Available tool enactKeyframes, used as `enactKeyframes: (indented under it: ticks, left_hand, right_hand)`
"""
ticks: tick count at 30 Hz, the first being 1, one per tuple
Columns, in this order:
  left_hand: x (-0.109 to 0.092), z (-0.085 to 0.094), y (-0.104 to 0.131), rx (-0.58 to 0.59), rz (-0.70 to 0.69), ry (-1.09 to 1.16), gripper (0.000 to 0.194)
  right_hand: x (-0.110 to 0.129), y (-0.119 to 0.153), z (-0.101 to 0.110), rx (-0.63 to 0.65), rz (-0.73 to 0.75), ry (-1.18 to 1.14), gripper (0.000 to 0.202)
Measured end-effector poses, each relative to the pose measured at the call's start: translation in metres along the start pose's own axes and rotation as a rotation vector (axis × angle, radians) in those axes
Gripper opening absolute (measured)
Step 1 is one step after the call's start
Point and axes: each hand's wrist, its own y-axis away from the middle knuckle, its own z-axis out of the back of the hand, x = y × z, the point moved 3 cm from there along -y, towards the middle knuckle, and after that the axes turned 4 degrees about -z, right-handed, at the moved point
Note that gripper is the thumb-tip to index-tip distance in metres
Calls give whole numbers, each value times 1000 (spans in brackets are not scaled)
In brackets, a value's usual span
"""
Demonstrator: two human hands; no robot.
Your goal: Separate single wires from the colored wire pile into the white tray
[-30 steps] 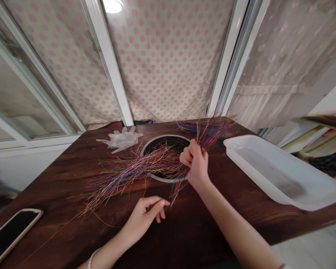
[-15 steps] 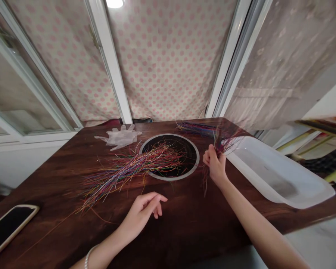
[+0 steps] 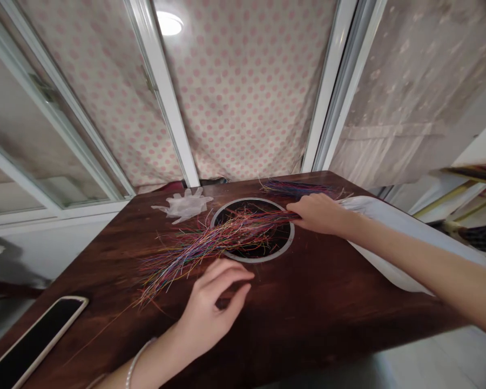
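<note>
A loose bundle of thin coloured wires point(image 3: 194, 246) lies across the dark wooden table, its right part over a round black inset with a grey rim point(image 3: 260, 260). My right hand point(image 3: 318, 213) is closed around a smaller bunch of reddish wires point(image 3: 278, 216), whose far ends reach left over the larger bundle. My left hand point(image 3: 221, 297) hovers just in front of the bundle, thumb and fingers apart, with nothing between them. Another bunch of bluish wires point(image 3: 294, 188) rests at the table's back right, behind my right hand.
On the right stands a white plastic tub point(image 3: 383, 251), partly covered by my right forearm. A clear plastic glove point(image 3: 184, 205) lies at the back left. A phone point(image 3: 38, 340) is at the left front of the table point(image 3: 299, 313). Window frames and a dotted curtain point(image 3: 251, 97) rise behind.
My right hand has turned and swung its wires from upright beside the tub to pointing left over the larger bundle. My left hand's fingers have spread, and the hand has moved nearer the bundle.
</note>
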Motion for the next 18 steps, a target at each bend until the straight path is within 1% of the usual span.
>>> enactKeyframes:
  ticks: [2,3,5,6,7,8,9,10,11,13,15,16,18]
  left_hand:
    - [-10,16,-18,-99,-63,-126,19]
    - [-12,22,-29,-125,-56,-163,22]
    - [-7,23,-54,-106,-4,-148,34]
    - [-1,17,-67,-47,54,-96,43]
    - [7,7,-79,40,120,-14,52]
    - [16,-6,-90,157,184,79,61]
    - [24,-21,-99,272,221,180,65]
    - [29,-36,-106,356,232,291,63]
    - [34,-51,-112,399,229,382,58]
    - [37,-76,-118,437,195,473,39]
    - [37,-94,-118,391,195,501,19]
    - [36,-102,-116,346,198,504,12]
    - [37,-115,-111,260,226,546,17]
  right_hand:
    - [3,2,17,8,93,141,14]
    - [5,3,25,9,137,193,14]
    - [11,3,38,12,231,268,18]
    - [14,3,44,11,275,290,20]
    - [17,2,48,3,314,297,21]
    - [20,1,52,-14,345,286,21]
    - [22,-1,54,-38,370,263,21]
    - [25,-3,56,-63,391,236,22]
    - [27,-6,57,-79,411,215,22]
    - [32,-10,55,-77,450,204,23]
    - [36,-12,52,-49,486,213,23]
    - [38,-13,50,-43,484,200,23]
    - [38,-10,48,-69,442,101,21]
